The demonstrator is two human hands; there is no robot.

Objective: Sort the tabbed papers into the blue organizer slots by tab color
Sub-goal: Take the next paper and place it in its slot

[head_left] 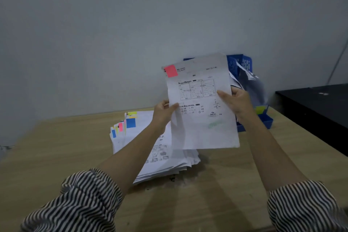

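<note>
I see both hands holding up one white printed sheet [202, 111] with a pink tab [171, 71] at its top left corner: my left hand [162, 114] pinches its left edge, my right hand [238, 102] grips its right edge. The blue plastic organizer [244, 64] stands just behind the right hand; the stack of tabbed papers [143, 137] lies under the left hand on the wooden worktop [56, 147].

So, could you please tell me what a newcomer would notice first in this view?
Probably the printed sheet with a pink tab, held up mid-frame by the left hand and right hand. Next, the stack of tabbed papers on the wooden table, and the blue organizer behind.
</note>
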